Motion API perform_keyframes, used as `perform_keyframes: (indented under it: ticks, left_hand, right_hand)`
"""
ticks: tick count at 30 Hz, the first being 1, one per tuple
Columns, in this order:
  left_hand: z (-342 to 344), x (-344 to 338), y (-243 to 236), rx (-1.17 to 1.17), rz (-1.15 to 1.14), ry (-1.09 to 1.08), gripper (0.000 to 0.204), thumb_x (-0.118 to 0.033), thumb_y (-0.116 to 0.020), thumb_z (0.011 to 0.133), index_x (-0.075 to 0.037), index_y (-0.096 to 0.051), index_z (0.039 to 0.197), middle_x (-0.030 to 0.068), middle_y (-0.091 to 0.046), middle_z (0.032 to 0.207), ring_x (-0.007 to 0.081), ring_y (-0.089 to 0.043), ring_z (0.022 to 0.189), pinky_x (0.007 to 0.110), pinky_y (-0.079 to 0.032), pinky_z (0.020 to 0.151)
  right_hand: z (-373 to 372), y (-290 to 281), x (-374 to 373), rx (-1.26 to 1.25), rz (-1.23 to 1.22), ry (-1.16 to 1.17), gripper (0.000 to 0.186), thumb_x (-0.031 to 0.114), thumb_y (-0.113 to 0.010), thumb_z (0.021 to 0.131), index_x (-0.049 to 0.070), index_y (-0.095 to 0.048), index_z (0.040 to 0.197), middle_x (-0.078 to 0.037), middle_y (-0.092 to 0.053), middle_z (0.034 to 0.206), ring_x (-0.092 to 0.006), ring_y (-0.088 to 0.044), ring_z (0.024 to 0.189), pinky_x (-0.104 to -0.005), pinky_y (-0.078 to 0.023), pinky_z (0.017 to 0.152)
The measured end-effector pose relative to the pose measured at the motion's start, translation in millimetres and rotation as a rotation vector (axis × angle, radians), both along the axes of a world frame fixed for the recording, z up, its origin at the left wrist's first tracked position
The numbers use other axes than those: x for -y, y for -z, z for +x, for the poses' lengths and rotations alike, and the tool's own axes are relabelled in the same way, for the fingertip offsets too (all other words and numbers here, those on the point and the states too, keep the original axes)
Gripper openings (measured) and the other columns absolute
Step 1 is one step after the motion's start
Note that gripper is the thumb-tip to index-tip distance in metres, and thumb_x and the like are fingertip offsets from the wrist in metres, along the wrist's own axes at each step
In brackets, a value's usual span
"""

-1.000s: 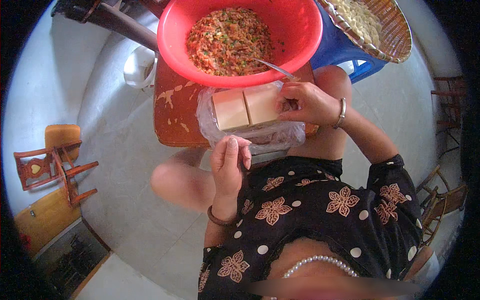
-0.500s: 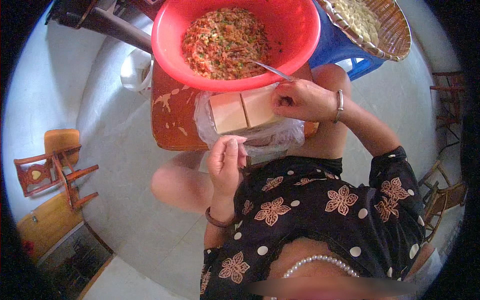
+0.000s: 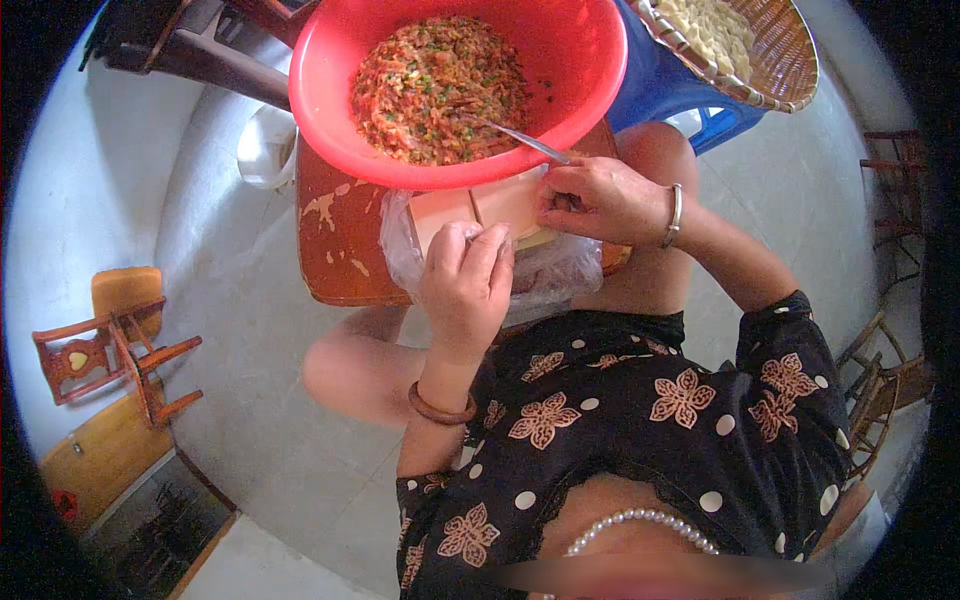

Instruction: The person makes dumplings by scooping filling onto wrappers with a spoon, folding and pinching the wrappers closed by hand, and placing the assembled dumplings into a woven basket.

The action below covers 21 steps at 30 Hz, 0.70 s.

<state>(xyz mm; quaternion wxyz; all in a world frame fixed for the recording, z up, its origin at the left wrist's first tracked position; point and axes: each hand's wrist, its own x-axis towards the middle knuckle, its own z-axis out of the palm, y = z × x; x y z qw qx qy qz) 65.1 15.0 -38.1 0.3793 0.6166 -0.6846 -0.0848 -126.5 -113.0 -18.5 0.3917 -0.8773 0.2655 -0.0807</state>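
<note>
A stack of pale square wrappers (image 3: 455,212) lies in a clear plastic bag (image 3: 560,272) on a small wooden table (image 3: 340,245). My right hand (image 3: 600,200) pinches the stack's far right corner, just below the handle of a metal spoon (image 3: 520,140). The spoon rests in a red bowl (image 3: 330,110) of chopped orange and green filling. My left hand (image 3: 465,285) hovers over the near edge of the wrappers with its fingers curled and its back toward me. What its palm holds is hidden.
A woven basket (image 3: 790,70) of folded dumplings sits on a blue plastic stool (image 3: 670,90) at the far right. A white object (image 3: 265,150) stands on the floor left of the table. A small wooden chair (image 3: 110,350) is at the left, and more chairs at the right rim.
My left hand has moved up toward the wrappers and now covers their near edge. My right hand has stayed at the stack's corner by the spoon handle.
</note>
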Motion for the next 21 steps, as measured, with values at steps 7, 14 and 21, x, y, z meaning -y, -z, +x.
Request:
perform_keyframes:
  ticks: [7,14,21]
  left_hand:
    - [-3.0,3.0,-1.3,-0.029,0.043,0.028,0.022,-0.006,-0.073,0.077,-0.006,-0.066,0.098,0.0107,-0.056,0.09,0.0289,-0.059,0.085,0.039,-0.05,0.072]
    - [-1.3,3.0,-2.5,-0.023,0.061,0.027,0.024,-0.006,-0.072,0.077,-0.005,-0.065,0.099,0.0112,-0.056,0.091,0.0298,-0.059,0.086,0.04,-0.05,0.073]
    - [-0.3,6.5,-5.2,0.066,0.011,0.066,0.024,-0.007,-0.073,0.075,-0.006,-0.066,0.099,0.0096,-0.054,0.089,0.028,-0.058,0.087,0.039,-0.049,0.074]
  right_hand:
    - [-2.3,7.7,-1.0,0.182,-0.458,-0.137,0.018,0.021,-0.066,0.083,0.005,-0.059,0.084,-0.013,-0.058,0.084,-0.0332,-0.061,0.086,-0.0443,-0.052,0.082]
    - [1.2,14.3,-2.2,0.167,-0.328,-0.097,0.015,0.018,-0.067,0.08,0.006,-0.058,0.083,-0.011,-0.057,0.082,-0.0322,-0.059,0.081,-0.0435,-0.05,0.076]
    - [1.4,17.6,-2.7,0.155,-0.242,-0.047,0.016,0.016,-0.067,0.079,0.004,-0.056,0.082,-0.013,-0.056,0.079,-0.0328,-0.058,0.075,-0.0439,-0.048,0.068]
